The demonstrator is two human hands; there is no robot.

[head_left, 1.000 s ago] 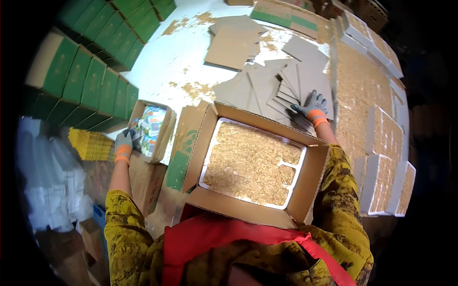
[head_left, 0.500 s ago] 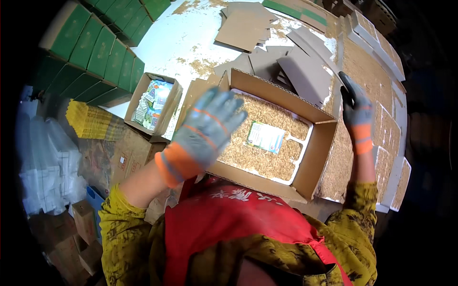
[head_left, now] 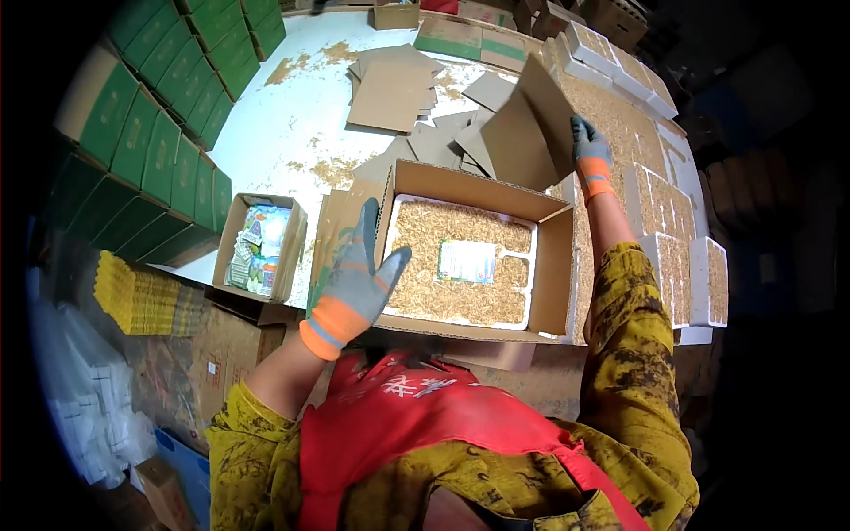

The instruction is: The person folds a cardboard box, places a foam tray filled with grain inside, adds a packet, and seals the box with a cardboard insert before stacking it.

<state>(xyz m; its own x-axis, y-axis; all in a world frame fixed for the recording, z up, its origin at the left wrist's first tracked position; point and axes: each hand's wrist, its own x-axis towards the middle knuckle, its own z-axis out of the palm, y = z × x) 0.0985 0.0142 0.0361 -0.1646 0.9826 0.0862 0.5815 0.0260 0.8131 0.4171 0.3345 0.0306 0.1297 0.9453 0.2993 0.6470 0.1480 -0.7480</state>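
Observation:
My right hand (head_left: 591, 150), in a grey and orange glove, grips the edge of a tilted grey-brown cardboard sheet (head_left: 529, 128) above a loose pile. At the near-left side of an open cardboard carton (head_left: 556, 274) is my left hand (head_left: 356, 273), gloved alike, with thumb and fingers apart and nothing held. Inside the carton sits a white foam tray (head_left: 529, 305) filled with tan, grainy material. A printed card (head_left: 467, 263) lies flat on that filling.
To the left, a small box (head_left: 297, 237) holds printed packets. Green cartons (head_left: 150, 133) are stacked at the far left; yellow sheets (head_left: 146, 296) and clear plastic bags (head_left: 93, 389) lie below. Filled foam trays (head_left: 664, 257) line the right. Cardboard sheets (head_left: 390, 93) lie across the white table (head_left: 292, 115).
My right hand has taken hold of a cardboard sheet and raised its edge. My left hand has drawn back from over the tray to the carton's left side. The view has shifted.

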